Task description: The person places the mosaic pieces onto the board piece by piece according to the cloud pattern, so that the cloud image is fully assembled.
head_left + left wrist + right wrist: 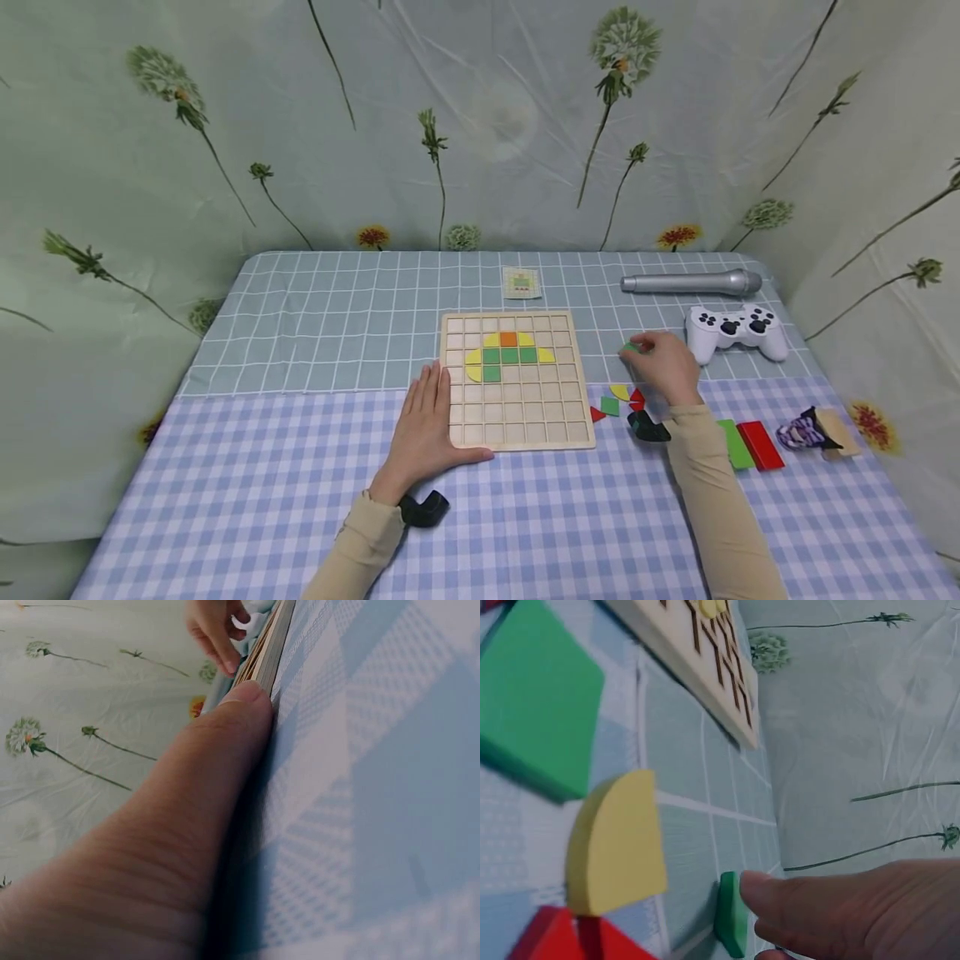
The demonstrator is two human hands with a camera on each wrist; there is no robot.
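Observation:
My left hand (426, 423) lies with straight fingers along the left edge of a wooden grid board (540, 414), its thumb at the front edge. In the left wrist view the thumb (225, 735) presses along the board's side. Green squares (510, 355), an orange square (508, 339) and yellow quarter-round tiles (547, 356) sit in the grid. Right of the board, my right hand (663, 367) pinches a green tile (732, 915) between thumb and fingers, close over the tablecloth. Nearer me lie a green square (610, 407), a yellow quarter-round (619, 392) and red pieces (597, 414).
Behind the board lies a small pattern card (521, 283). A silver microphone (690, 283) and white game controller (737, 329) lie at the back right. A green block (737, 444), red block (761, 445) and small purple-patterned object (801, 432) are beyond the right forearm.

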